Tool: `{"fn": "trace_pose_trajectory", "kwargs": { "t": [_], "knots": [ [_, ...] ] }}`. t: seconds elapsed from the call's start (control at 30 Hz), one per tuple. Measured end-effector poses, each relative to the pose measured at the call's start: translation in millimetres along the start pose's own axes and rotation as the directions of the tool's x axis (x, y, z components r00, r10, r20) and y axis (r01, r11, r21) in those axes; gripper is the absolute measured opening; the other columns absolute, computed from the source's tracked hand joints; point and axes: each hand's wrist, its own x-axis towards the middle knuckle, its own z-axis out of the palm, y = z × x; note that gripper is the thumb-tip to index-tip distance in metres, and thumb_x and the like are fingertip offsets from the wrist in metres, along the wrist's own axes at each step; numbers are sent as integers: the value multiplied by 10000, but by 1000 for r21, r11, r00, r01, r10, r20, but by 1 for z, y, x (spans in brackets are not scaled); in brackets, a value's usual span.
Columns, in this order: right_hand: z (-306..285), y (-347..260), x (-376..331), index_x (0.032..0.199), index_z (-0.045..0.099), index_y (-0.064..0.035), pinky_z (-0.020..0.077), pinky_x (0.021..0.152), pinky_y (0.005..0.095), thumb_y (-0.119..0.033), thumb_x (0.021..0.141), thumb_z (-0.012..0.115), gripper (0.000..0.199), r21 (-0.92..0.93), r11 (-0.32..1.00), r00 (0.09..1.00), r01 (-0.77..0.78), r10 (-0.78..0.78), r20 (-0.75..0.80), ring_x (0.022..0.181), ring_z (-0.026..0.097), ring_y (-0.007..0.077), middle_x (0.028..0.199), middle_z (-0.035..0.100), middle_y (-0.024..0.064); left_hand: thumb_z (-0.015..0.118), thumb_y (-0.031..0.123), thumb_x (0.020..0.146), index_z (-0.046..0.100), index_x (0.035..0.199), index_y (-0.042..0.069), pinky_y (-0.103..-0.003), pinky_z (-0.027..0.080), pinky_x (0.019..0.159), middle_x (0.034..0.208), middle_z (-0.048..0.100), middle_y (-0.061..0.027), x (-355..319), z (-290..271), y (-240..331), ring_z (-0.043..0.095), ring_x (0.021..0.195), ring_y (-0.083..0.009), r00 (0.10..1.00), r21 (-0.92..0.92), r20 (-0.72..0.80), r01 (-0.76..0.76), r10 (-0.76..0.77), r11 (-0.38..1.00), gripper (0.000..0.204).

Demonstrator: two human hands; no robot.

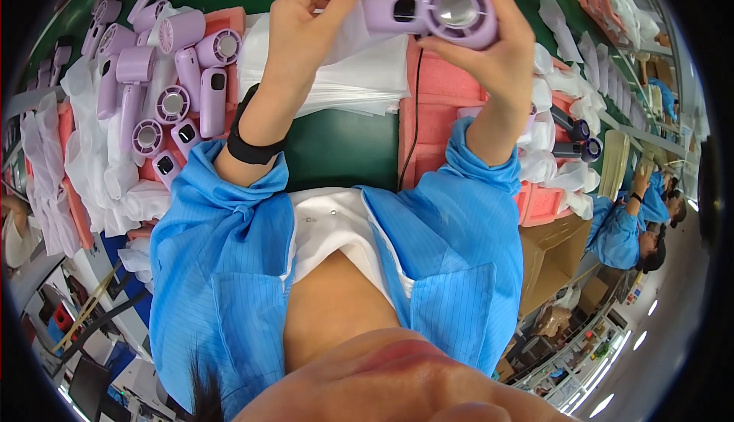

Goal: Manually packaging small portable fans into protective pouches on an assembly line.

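Observation:
A light purple handheld fan [397,14] lies crosswise in front of me, its round head to the right and its handle to the left. My right hand [511,49] grips the round head between thumb and fingers. At the handle's end, a thin translucent white bag [349,34] is pinched in the closed fingers of my left hand [307,28]. The handle's tip is at the bag's edge; how far it reaches inside I cannot tell. Beneath both hands lies a stack of flat white bags [365,86].
Several loose purple fans [136,64] are heaped at my left by pink foam trays [67,193]. To the right, another pink tray [437,78] has a black cord [414,116] across it, with wrapped fans [569,177] beyond. Co-workers in blue [618,231] sit far right.

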Motion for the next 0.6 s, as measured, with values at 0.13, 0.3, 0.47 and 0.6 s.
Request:
{"fn": "trace_pose_trajectory", "kwargs": {
  "t": [0.13,0.3,0.47,0.6],
  "knots": [
    [44,-9,5,1203,562,21,476,782,321,-41,553,834,707,-97,988,992,116,-120,-41,929,575,290,1030,555,164,642,150,893,685,957,21,-235,442,734,904,659,1,-9,-3,7,566,807,-65,998,-124,29,-48,52,991,150],
    [58,3,-1,1287,513,26,478,806,354,16,564,804,779,-159,975,985,157,-166,-47,971,550,315,1094,500,187,657,122,858,686,922,51,-249,437,704,844,648,-8,-19,6,26,565,769,-118,953,37,-2,-302,302,953,100],
    [53,-3,-1,1233,557,14,485,790,354,-97,630,801,660,-186,975,971,122,-156,-181,931,573,324,1022,553,185,667,62,763,685,885,85,-274,434,626,758,618,-26,-38,24,20,544,674,-197,713,487,132,-652,689,582,126],
    [48,5,-3,1141,575,-4,489,784,312,-62,633,795,558,-406,904,964,138,-216,-153,905,592,220,1012,586,98,667,14,712,686,891,101,-302,443,596,808,619,-23,-49,30,11,551,709,-203,707,432,148,-675,692,598,200]
  ]
}}
